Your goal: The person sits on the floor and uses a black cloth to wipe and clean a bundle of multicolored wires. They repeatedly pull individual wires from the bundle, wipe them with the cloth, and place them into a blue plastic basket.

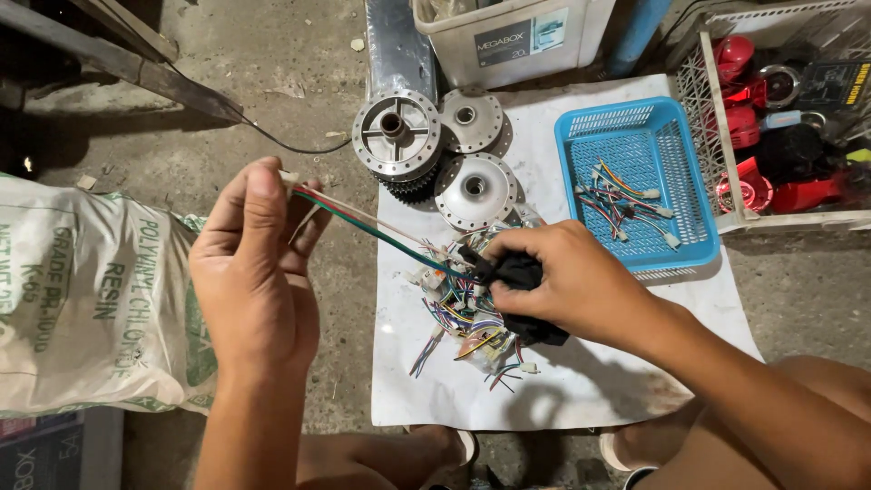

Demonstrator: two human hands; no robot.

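- The left hand (pixel 257 272) was raised above the concrete floor (pixel 272 100), thumb and fingertips pressed together on the white connector end of a wire bundle (pixel 372 229) of red, green and white strands.
- The wire bundle ran taut and diagonally from the left hand down to the right hand (pixel 572 281).
- The right hand was closed around a black cloth (pixel 522 272), fingers curled and pinching the cloth about the wire bundle at its lower end.
- Directly beneath the right hand, a pile of loose wires (pixel 467 322) lay on a white sheet (pixel 562 381).
- A blue basket (pixel 635 122), on the same sheet to the right, contained several short wire harnesses (pixel 621 204).
- Three metal hub parts (pixel 426 145) sat at the sheet's upper left edge.
- A printed white sack (pixel 82 290) lay left of the left hand.
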